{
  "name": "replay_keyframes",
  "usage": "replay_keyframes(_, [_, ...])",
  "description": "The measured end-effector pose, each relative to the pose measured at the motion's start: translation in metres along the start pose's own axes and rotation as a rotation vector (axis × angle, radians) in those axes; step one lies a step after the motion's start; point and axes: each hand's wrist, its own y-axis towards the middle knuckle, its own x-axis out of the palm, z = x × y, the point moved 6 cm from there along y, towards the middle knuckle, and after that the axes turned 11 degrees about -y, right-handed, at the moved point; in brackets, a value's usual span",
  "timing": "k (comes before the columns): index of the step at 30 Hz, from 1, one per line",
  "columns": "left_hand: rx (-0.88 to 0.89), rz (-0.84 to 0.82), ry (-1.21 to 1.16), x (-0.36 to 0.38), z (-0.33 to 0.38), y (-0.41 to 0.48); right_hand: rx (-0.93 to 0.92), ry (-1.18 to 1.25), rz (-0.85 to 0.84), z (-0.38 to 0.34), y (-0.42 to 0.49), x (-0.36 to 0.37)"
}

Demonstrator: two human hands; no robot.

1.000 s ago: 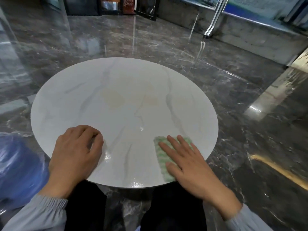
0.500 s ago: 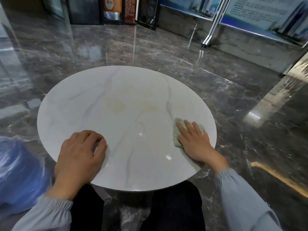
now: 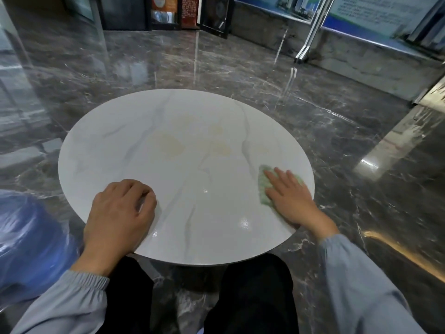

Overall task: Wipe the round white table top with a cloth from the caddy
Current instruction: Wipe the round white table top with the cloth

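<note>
Rightward, ribbed green cloth (image 3: 263, 186) on glossy round table (image 3: 192, 165)

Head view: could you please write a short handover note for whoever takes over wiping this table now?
Left hand rests curled on the table top at its near left edge, holding nothing.
Right hand presses flat on the green cloth near the right edge.
Done: cloth is out and on the table.
Left: yellowish marks at the centre need wiping, likely the far half too.
</note>
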Motion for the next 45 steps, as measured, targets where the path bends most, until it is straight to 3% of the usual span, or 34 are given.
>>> replay_keyframes(4, [0.012, 0.006, -0.004, 0.000, 0.001, 0.001, 0.111, 0.044, -0.072, 0.009, 0.014, -0.002])
replay_keyframes(7, [0.013, 0.024, 0.007, 0.001, 0.000, 0.000, -0.063, -0.058, -0.012, -0.049, -0.019, 0.007])
replay_keyframes(12, [0.021, 0.051, 0.014, 0.001, 0.000, -0.001, -0.374, -0.005, 0.099, -0.167, -0.120, -0.005])
replay_keyframes(16, [0.023, 0.037, -0.007, 0.000, -0.001, -0.002, -0.444, 0.025, 0.091, -0.164, -0.125, -0.009])
replay_keyframes(18, [0.009, 0.020, -0.030, 0.000, -0.003, 0.000, -0.400, -0.004, 0.085, -0.133, -0.108, -0.005])
replay_keyframes(22, [-0.001, 0.032, -0.059, -0.002, -0.002, 0.000, -0.110, -0.007, 0.033, -0.055, -0.061, -0.005])
replay_keyframes(25, [-0.046, 0.018, -0.103, -0.002, -0.001, 0.000, 0.013, -0.012, 0.002, -0.061, -0.054, -0.005])
replay_keyframes(27, [-0.069, 0.023, -0.131, -0.003, -0.002, 0.000, -0.074, -0.047, 0.039, -0.108, -0.070, -0.005])
replay_keyframes(30, [-0.076, 0.044, -0.188, -0.006, -0.002, -0.001, -0.364, -0.017, 0.104, -0.199, -0.114, -0.008])
replay_keyframes(33, [-0.069, 0.039, -0.224, -0.008, -0.004, -0.001, -0.513, 0.022, 0.086, -0.235, -0.138, -0.011])
replay_keyframes(37, [-0.067, 0.027, -0.235, -0.009, -0.005, 0.000, -0.435, 0.002, 0.093, -0.183, -0.112, -0.012])
replay_keyframes(41, [-0.070, 0.000, -0.196, -0.007, -0.001, 0.000, -0.166, -0.033, 0.019, -0.109, -0.070, -0.009])
replay_keyframes(45, [-0.089, -0.009, -0.179, -0.006, 0.000, 0.000, -0.120, -0.057, 0.013, -0.131, -0.069, -0.007])
